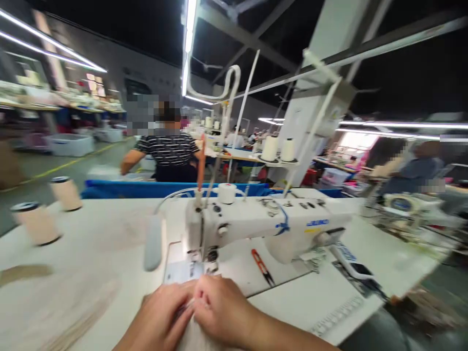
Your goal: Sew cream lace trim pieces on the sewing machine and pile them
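Note:
My left hand [161,317] and my right hand [223,309] meet at the front edge of the table, just below the needle area [199,261] of a white sewing machine [263,224]. The fingers of both hands are pinched together on a small piece of pale fabric [197,336]. The fabric lies under my hands and is mostly hidden. The picture is smeared by motion.
Red-handled thread snips [262,267] lie on the machine bed. Two pale thread cones [36,223] stand at the left of the white table [91,253]. A person in a striped shirt [168,153] sits beyond a blue bin [146,189]. Other workers sit at the right.

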### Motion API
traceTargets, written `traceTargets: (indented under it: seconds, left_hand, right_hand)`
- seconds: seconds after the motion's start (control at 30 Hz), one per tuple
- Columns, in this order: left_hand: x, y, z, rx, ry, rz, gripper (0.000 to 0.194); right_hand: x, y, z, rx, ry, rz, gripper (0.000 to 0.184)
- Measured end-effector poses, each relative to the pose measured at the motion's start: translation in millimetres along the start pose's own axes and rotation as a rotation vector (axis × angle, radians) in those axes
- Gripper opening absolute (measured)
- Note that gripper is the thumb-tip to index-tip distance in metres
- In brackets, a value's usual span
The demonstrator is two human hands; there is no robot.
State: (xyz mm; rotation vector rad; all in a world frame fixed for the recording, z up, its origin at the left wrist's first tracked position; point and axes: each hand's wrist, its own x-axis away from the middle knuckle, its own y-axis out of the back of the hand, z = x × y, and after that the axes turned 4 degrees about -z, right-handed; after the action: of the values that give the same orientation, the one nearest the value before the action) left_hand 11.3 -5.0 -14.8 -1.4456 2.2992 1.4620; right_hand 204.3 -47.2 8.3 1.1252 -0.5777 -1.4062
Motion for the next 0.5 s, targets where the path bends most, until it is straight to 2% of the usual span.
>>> traceTargets:
  seconds: [0.07,0.1,0.2,0.33,0.43,0.5]
  left_hand:
    - [-2,5.7,-5,-0.146,0.080,0.065,0.027]
    - [-5,6.7,-7,-0.216,0.083,0.049,0.024]
    - [-10,6.0,-9,-0.353,-0.065,-0.018,0.013]
    - [-9,5.5,-7,-0.372,-0.339,-0.010,0.029]
    - [-10,7.3,-4,-0.329,-0.357,-0.024,0.032]
    - [-11,8.1,-3,-0.315,-0.356,-0.029,0.031]
  right_hand:
    - [-5,-9,-1,-0.043,0.010,0.012,0.012]
    - [-7,-12,-3,-0.062,0.019,0.022,0.013]
    - [-11,-15,-10,-0.091,0.006,0.023,0.017]
    - [-7,-13,-14,-0.099,-0.022,0.019,0.012]
    - [0,-9,-17,-0.046,0.035,0.008,0.006]
    - [6,-6,-18,0.008,0.136,-0.030,0.012]
